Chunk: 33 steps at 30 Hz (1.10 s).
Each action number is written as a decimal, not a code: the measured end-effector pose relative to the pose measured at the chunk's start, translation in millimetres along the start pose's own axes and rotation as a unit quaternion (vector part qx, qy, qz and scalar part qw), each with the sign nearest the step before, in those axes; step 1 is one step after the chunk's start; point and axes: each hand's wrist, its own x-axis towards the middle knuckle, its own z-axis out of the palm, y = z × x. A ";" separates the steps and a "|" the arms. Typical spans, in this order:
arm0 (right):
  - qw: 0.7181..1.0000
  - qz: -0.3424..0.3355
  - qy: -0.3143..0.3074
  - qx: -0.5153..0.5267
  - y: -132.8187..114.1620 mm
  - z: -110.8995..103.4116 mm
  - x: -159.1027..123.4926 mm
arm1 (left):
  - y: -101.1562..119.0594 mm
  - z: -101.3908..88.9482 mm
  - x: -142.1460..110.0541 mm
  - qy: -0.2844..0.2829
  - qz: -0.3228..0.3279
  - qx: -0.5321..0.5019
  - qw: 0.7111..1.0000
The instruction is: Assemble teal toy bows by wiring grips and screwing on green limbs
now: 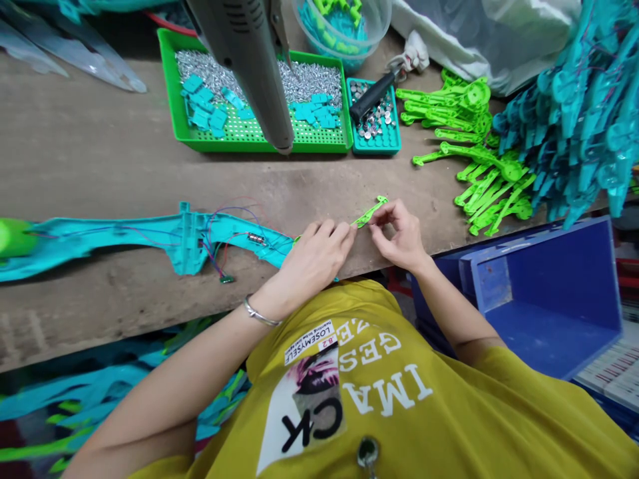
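A long teal plastic shell, shaped like half of a toy bow, lies along the table's front edge with its hollow side up. Thin red and blue wires, a small metal part and a small green circuit board are on it or hang from it. My left hand is curled over the shell's right end and hides most of it. A slim lime-green plastic arm sticks out beyond the left fingers. My right hand pinches this arm near its outer end, thumb and forefinger close together.
A grey powered screwdriver hangs over a green tray of screws and teal pieces. Beside it are a teal tray of metal discs, a black-handled tool, lime-green arms and piled teal shells. A blue bin stands at right.
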 end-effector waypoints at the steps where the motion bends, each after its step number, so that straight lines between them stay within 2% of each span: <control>1: 1.000 0.013 0.001 0.010 1.2 0.7 -0.8 | 0.0 -0.4 0.2 0.000 0.000 -0.001 1.000; 5: 0.999 0.036 0.017 -0.005 7.5 6.0 -0.9 | 0.0 -1.6 0.5 0.002 -0.003 -0.003 1.000; 11: 0.996 -0.044 0.034 -0.077 8.7 10.3 4.3 | -0.2 -1.2 0.8 0.009 -0.011 -0.030 0.999; 17: 0.994 -0.067 0.021 -0.082 8.9 5.1 2.1 | -0.1 -2.1 1.1 0.002 -0.005 -0.004 1.000; 25: 0.995 -0.061 0.034 -0.071 15.3 7.1 -0.5 | 0.7 -4.0 0.8 0.003 -0.010 -0.034 0.999; 33: 0.996 -0.050 0.041 -0.067 21.6 10.7 -2.0 | 0.7 -0.8 0.6 0.001 -0.001 0.011 1.000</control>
